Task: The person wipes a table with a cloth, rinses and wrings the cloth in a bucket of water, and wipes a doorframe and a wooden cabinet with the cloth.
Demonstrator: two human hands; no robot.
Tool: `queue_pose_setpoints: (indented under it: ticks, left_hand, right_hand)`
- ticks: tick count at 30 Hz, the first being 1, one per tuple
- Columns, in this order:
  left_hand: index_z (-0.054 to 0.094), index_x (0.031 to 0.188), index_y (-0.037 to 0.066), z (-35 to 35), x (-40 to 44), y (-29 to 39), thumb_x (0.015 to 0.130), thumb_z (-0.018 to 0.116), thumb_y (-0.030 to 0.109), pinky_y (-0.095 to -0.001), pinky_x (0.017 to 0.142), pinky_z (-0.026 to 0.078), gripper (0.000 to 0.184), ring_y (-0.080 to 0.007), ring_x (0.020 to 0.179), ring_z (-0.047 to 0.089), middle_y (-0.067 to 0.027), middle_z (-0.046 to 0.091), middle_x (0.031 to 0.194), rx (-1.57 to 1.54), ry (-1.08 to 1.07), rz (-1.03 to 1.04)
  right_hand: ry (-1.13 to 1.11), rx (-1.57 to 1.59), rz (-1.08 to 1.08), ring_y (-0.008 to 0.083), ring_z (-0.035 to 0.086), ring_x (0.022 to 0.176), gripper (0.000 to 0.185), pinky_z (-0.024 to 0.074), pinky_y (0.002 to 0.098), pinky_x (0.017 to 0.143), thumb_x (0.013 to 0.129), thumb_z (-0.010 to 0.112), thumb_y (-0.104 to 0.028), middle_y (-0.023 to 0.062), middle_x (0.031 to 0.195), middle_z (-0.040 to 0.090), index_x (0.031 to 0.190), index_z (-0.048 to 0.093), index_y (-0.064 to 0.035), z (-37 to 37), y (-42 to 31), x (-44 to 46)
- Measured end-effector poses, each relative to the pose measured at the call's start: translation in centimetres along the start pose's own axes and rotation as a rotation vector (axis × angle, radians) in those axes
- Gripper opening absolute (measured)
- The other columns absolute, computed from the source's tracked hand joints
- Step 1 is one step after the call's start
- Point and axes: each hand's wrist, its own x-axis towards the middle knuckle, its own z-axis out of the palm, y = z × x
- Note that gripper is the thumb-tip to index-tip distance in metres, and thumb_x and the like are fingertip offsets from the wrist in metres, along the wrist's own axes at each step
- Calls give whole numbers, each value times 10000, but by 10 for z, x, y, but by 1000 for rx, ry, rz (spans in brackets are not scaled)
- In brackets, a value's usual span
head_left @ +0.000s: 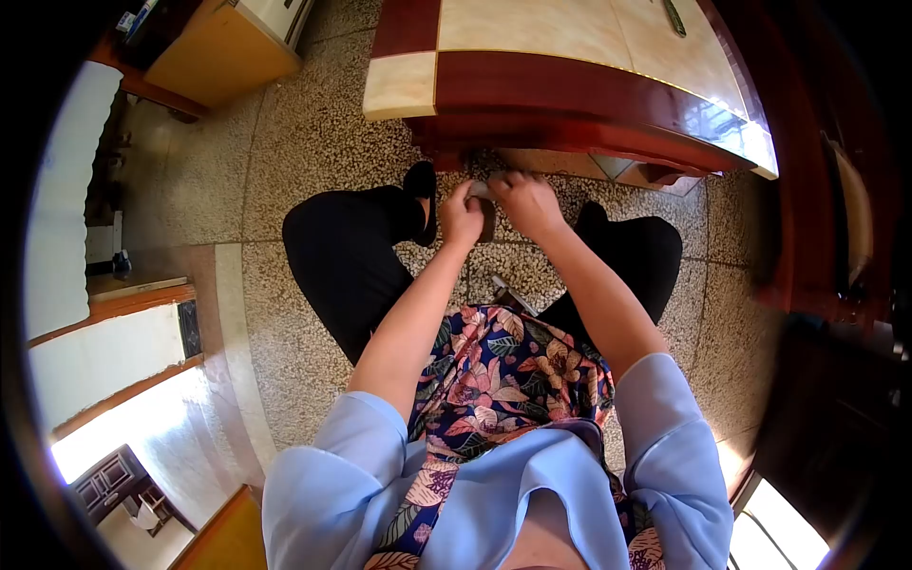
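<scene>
My left hand (pixel 463 215) and my right hand (pixel 528 202) are close together, low in front of my knees. Between them is a small light-grey piece (pixel 481 190), its kind not clear from here. The fingers of both hands are curled closed on it, one hand at each side. Just below it, between my hands, a dark brownish shape (pixel 488 226) shows, partly hidden by the left hand. Above the hands is the dark red lower edge of a table (pixel 532 90) with cream tile-like panels.
Speckled stone floor (pixel 313 142) lies around my feet. A dark shoe (pixel 420 180) is beside my left hand. A dark green object (pixel 674 17) lies on the tabletop. At the upper left stands a wooden cabinet (pixel 223 57); dark red furniture (pixel 807 190) rises at the right.
</scene>
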Motion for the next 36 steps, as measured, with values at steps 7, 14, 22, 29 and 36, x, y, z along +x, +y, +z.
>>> queue_pose_setpoints:
  ticks: [7, 14, 22, 29, 36]
  left_hand:
    - [566, 1198, -10, -45, 78, -8, 891, 476, 49, -373, 865, 479, 325, -306, 986, 620, -176, 638, 1107, -410, 603, -278]
    - [546, 1125, -44, -7, 101, -25, 851, 503, 46, -374, 876, 461, 291, -305, 977, 596, -201, 612, 1056, -217, 673, -29]
    - [558, 1000, -38, 35, 86, -12, 801, 527, 42, -389, 709, 490, 217, -358, 818, 615, -230, 599, 980, -101, 677, 157]
    - [591, 978, -12, 83, 66, 25, 735, 588, 76, -405, 767, 477, 258, -391, 886, 607, -216, 622, 942, -35, 537, 194]
    - [608, 970, -21, 153, 59, 38, 728, 582, 129, -447, 766, 489, 286, -394, 890, 630, -248, 646, 917, -147, 205, 262]
  right_hand:
    - [-144, 280, 146, 363, 639, 860, 229, 530, 467, 726, 858, 580, -215, 183, 938, 626, 1021, 671, -82, -15, 3, 9]
    - [-196, 383, 318, 388, 634, 863, 345, 525, 466, 771, 849, 611, -273, 227, 947, 654, 1119, 672, -66, 16, 16, 15]
    - [-153, 538, 494, 386, 646, 864, 416, 522, 455, 791, 830, 617, -281, 249, 906, 671, 1143, 649, -10, 32, 31, 14]
    - [114, 605, 691, 355, 675, 839, 380, 534, 409, 730, 841, 610, -254, 236, 876, 679, 1115, 636, 8, 41, 48, 2]
    - [305, 898, 1024, 429, 596, 1001, 348, 476, 469, 859, 877, 517, -285, 280, 1006, 640, 1063, 613, -6, 23, 71, -16]
